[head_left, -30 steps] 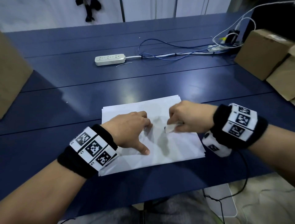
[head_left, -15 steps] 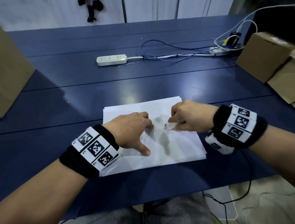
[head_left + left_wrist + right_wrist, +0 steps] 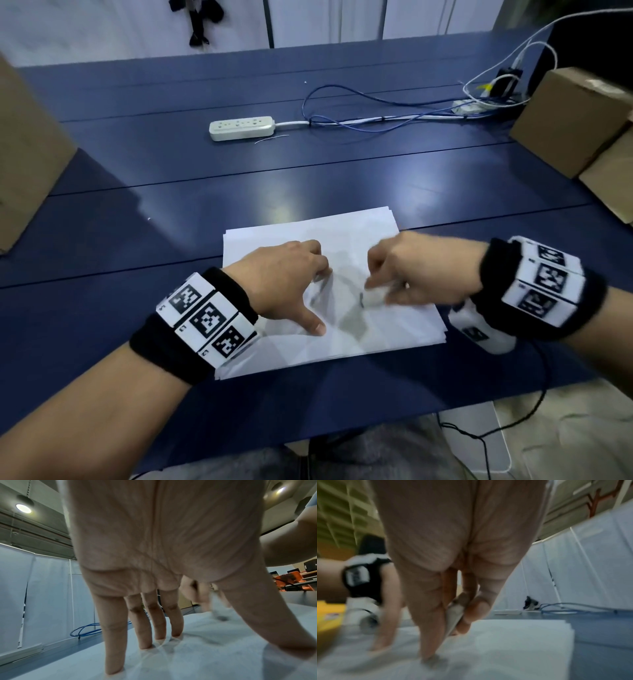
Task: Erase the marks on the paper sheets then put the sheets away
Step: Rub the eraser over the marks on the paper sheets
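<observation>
The right hand [image 3: 416, 270] pinches a white eraser [image 3: 371, 298] between thumb and curled fingers, its tip pressed down onto the top of the stack of paper sheets [image 3: 359, 236], next to a short dark mark [image 3: 361, 299]; motion blur smears the hand. Just left of it, the left hand [image 3: 284, 274] rests on the same stack, its straight fingers [image 3: 144, 622] spread and their tips pressing the paper, thumb stretched toward the person. It grips nothing. The stack lies flat near the front edge of the blue bench [image 3: 308, 178]. Farther back lie a white power strip [image 3: 241, 127] and blue cables [image 3: 376, 99]; cardboard boxes [image 3: 572, 123] stand at the right.
</observation>
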`<action>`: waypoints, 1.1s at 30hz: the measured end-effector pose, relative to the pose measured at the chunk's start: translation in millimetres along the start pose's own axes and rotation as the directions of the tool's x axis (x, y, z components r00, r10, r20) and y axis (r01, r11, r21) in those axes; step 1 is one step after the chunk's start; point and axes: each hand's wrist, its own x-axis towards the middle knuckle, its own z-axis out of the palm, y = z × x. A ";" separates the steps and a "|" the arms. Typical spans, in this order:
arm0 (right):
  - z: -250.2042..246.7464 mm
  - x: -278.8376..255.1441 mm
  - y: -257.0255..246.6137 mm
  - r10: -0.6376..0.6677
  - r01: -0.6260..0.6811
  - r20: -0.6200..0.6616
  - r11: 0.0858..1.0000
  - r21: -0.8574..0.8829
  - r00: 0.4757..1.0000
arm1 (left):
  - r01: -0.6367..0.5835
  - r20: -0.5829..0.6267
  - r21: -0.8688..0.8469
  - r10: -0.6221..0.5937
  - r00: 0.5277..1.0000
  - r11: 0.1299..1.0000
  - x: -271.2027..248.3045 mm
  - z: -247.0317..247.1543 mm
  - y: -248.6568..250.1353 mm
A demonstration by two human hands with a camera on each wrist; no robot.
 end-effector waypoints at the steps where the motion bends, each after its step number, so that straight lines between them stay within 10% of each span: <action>1: 0.6 -7.0 -8.9 -0.067 0.063 0.057 0.996 0.060 0.996 | 0.001 0.000 0.003 -0.001 1.000 1.000 0.3 0.3 -0.2; 9: -1.6 13.4 11.7 0.169 -0.175 -0.073 0.981 -0.087 0.983 | -0.002 0.005 0.002 0.002 1.000 1.000 -0.6 -1.1 1.6; 15: 6.0 -14.4 -13.0 -0.095 0.076 0.169 0.990 0.118 0.981 | 0.002 0.004 -0.002 -0.002 1.000 1.000 0.4 0.2 0.5; 21: -2.8 10.0 17.4 0.179 -0.183 -0.066 0.981 -0.065 0.982 | 0.001 0.009 0.003 -0.001 1.000 1.000 0.7 -1.9 1.8; 28: 1.2 -13.8 -10.6 -0.088 0.061 0.161 0.984 0.167 0.983 | 0.009 0.015 -0.004 -0.008 1.000 1.000 1.0 -0.9 0.3; 33: -3.6 14.1 14.3 0.129 -0.128 -0.025 0.991 0.041 0.991 | 0.003 0.010 -0.003 -0.003 1.000 1.000 -0.1 -1.2 1.6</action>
